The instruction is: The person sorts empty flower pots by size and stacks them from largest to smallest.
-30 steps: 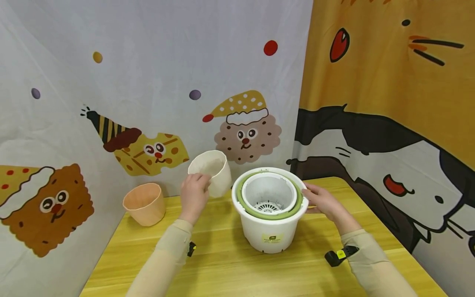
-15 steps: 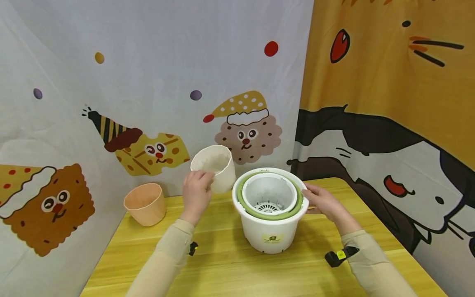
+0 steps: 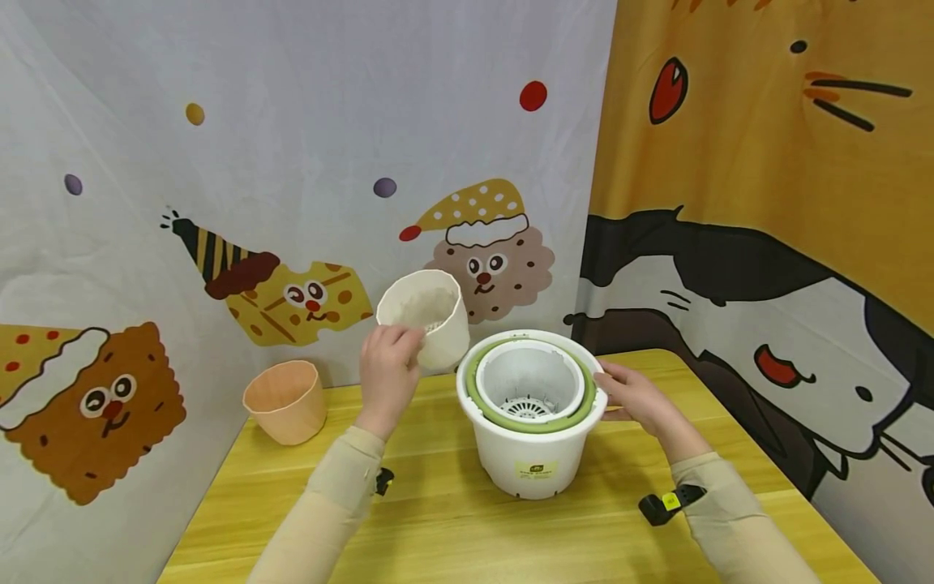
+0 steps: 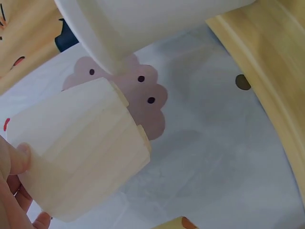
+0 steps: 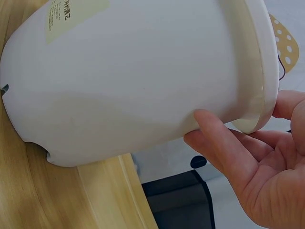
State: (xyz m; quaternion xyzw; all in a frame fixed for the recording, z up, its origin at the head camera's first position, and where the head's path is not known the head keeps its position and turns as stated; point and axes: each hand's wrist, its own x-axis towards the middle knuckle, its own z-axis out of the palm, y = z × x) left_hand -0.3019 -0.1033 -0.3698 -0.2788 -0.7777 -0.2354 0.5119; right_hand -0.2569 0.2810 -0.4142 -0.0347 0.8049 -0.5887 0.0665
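Observation:
My left hand point(image 3: 390, 373) pinches a cream flower pot point(image 3: 447, 339) by its near rim, thumb outside the wall. The pot is raised over the back of the table, tilted with its mouth toward me; its base shows slots in the left wrist view. Just to its right, a large white flower pot point(image 3: 529, 458) with a yellow label stands upright on the table. Nested in it are a green-rimmed pot point(image 3: 536, 425) and a smaller white pot point(image 3: 529, 375) with a slotted bottom. My right hand point(image 3: 640, 399) holds the large pot's right rim, thumb on top and fingers against the wall below.
A peach flower pot point(image 3: 290, 412) stands at the back left of the wooden table point(image 3: 452, 535). Behind the table hangs a white cartoon-printed curtain point(image 3: 292, 146), with an orange one point(image 3: 730, 146) to the right. Black straps with cameras point(image 3: 660, 508) are on both wrists.
The left hand has lifted the cream pot higher and slightly to the right, turning its mouth more toward me. The right hand and the nested pots have stayed in place.

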